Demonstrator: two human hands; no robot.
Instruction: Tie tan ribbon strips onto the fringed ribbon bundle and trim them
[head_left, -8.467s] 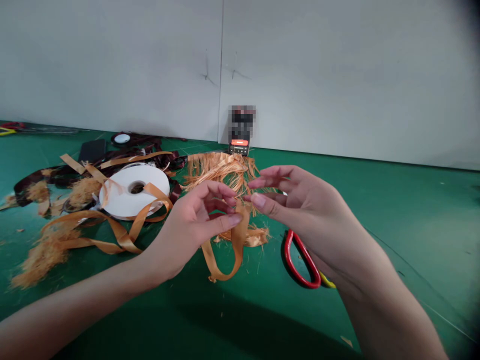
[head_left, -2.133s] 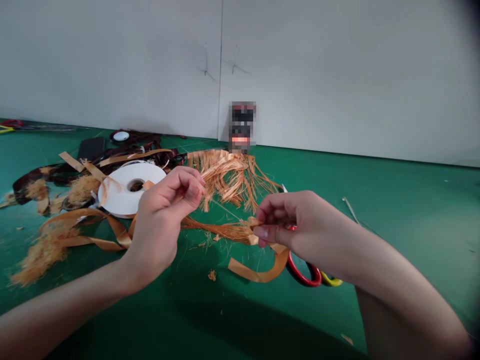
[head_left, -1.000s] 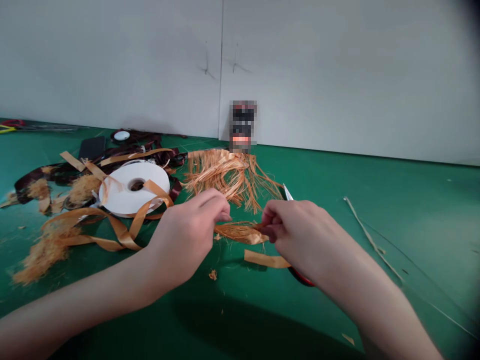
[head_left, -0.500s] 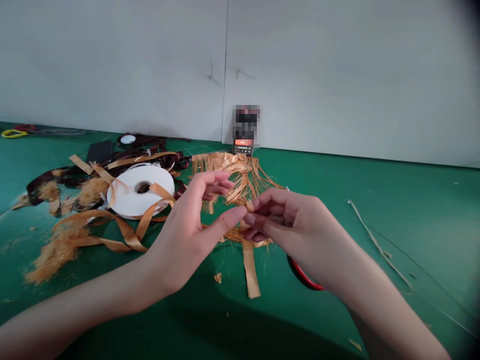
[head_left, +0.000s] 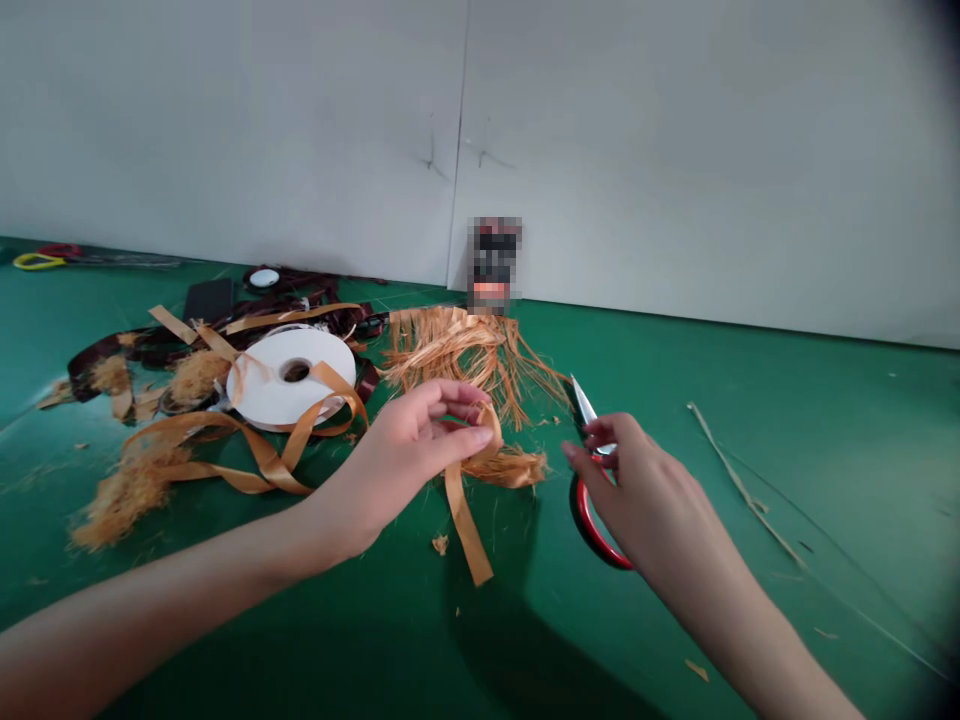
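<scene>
Your bare left forearm [head_left: 195, 585] slants in from the near left, your left hand [head_left: 412, 450] pinching with thumb against curled fingers. Your right forearm [head_left: 757, 620] angles from the near right; your right hand [head_left: 630, 480] points far left, thumb and fingers slightly parted.

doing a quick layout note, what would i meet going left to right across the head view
Yellow-and-red-handled scissors, flat black rectangular object, round white spool, left hand holding tan satin ribbon, right hand over silver-bladed scissors, thin pale strand.
</scene>
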